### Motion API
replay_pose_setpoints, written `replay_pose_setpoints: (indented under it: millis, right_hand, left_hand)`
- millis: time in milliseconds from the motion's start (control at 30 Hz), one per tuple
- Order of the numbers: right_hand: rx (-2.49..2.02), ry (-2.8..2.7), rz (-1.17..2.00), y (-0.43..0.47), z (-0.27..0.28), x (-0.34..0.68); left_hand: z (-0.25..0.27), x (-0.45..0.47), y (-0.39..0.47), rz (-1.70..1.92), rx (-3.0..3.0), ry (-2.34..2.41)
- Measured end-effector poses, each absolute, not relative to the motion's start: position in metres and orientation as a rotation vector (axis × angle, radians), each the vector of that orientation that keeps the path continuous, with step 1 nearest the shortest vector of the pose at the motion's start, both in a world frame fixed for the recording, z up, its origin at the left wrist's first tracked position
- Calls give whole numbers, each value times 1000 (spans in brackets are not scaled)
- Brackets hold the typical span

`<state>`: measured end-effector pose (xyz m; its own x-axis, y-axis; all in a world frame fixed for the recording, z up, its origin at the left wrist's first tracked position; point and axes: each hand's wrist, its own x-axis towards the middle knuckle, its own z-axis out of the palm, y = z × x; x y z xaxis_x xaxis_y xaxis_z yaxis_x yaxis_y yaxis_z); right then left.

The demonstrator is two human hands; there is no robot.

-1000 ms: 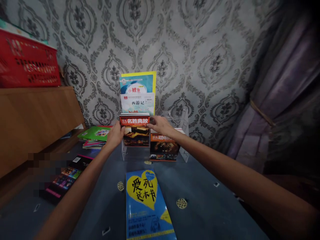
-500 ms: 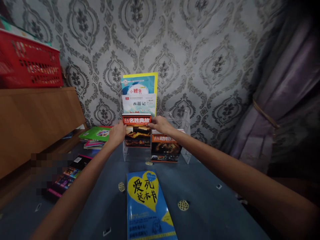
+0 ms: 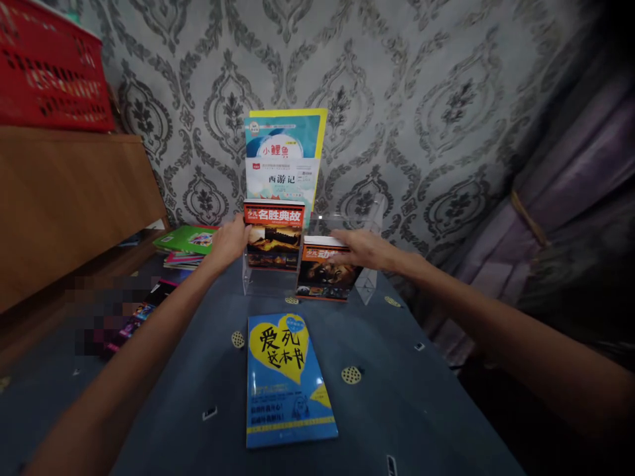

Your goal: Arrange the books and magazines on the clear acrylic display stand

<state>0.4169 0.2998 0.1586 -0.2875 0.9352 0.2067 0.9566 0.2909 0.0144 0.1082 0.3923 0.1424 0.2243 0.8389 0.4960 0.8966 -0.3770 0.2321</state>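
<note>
Touching the left edge of the red-topped book (image 3: 272, 244) with the left hand (image 3: 228, 244), up near the bright strip. Cannot tell, for this grip, if clamped tight or just laid there, with some fingers hidden. Resting the right hand (image 3: 364, 250) on the top right corner of the lion book (image 3: 321, 272), fingers bent down. Cannot tell, for this grip too, if pinched together or loose.

Looking at the red-topped book upright in the left part of the clear stand (image 3: 270, 283). Spotting the lion book just to the right, lower and nearer, beside the right leg of the stand. Seeing three more books behind the red-topped one, each poking up higher: the white book (image 3: 282, 180), then the blue-green book (image 3: 278, 135), then the yellow book (image 3: 320, 132) at the back.

Noticing the heart book (image 3: 290, 396) flat on the blue cloth (image 3: 397, 410), near and in the middle, well apart from both hands. Finding a stack of books (image 3: 186, 241) with a green top to the left, just past the left hand, and nearer, a dark book (image 3: 139, 316) partly behind the left arm (image 3: 149, 344). Seeing a red basket (image 3: 54, 73) far to the left, on a brown cabinet (image 3: 74, 198). Looking far back to a leafy gray wall (image 3: 407, 79), and right to a purple curtain (image 3: 570, 198).
</note>
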Motion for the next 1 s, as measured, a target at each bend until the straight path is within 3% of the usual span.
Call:
replay_pose_setpoints:
  millis: [667,1000]
  right_hand:
    - [-1691,-2386,-299,338,155,285]
    - [-1462,-2250,-249,336,140,295]
  left_hand:
    - [126,83,430,-1411,-2755,-1542]
    - [107,77,394,-2216,-2789,-1682]
